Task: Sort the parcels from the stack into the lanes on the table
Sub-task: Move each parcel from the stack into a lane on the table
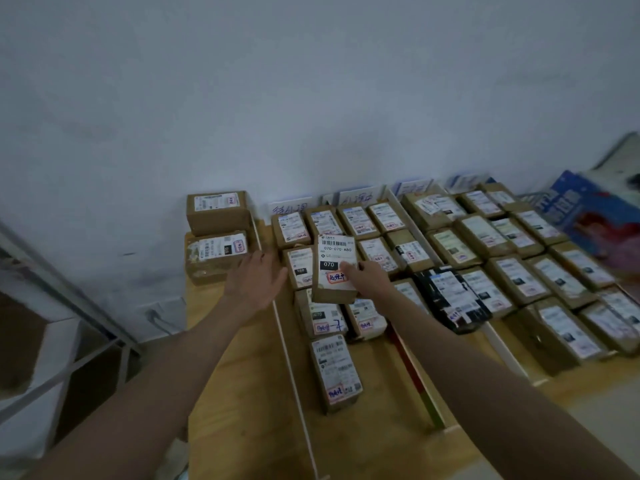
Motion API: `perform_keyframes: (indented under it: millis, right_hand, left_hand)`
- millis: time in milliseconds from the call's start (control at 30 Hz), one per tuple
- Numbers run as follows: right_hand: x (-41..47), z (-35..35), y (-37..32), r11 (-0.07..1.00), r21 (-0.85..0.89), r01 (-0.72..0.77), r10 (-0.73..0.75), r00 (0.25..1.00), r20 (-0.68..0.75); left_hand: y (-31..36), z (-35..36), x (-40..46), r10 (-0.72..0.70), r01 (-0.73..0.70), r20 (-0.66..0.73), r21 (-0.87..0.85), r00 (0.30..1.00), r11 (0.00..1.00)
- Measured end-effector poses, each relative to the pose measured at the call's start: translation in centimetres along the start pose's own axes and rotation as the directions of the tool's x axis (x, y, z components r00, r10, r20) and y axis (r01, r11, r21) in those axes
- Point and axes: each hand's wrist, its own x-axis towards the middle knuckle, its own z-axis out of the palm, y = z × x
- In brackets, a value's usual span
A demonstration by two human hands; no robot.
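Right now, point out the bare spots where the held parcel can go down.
Bare wood lies in the first lane, right of the nearest parcel. More bare tabletop lies left of the white divider, near the stack. The right-hand lanes are crowded. The right hand holds the 070 parcel.

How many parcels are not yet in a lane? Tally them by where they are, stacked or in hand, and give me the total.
Stacked parcels: 2
Held parcel, gripped by the right hand: 1
Total: 3
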Motion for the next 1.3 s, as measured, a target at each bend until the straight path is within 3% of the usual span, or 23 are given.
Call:
perform_keyframes:
  millis: [300,633,1300]
  right_hand:
    - [-4.3,-10.2,7.6,1.0,0.004,-0.007,0.007,0.998,-0.058]
    - [-7.5,-18.9,17.7,0.999,0.006,-0.037,0.038,0.999,-0.034]
    - [1.3,-17.8,27.1,0.974,-0.144,-0.173,0.203,0.951,0.233]
  left_hand:
    - [12.3,1.6,-3.4,0.085,-0.087,0.02,0.08,0.996,0.993]
    - [22.9,7.3,-8.8,0.076,-0.08,0.076,0.048,0.994,0.996]
    - [25.1,16.8,-6.7,-0.022,0.022,-0.005,0.055,1.0,0.998]
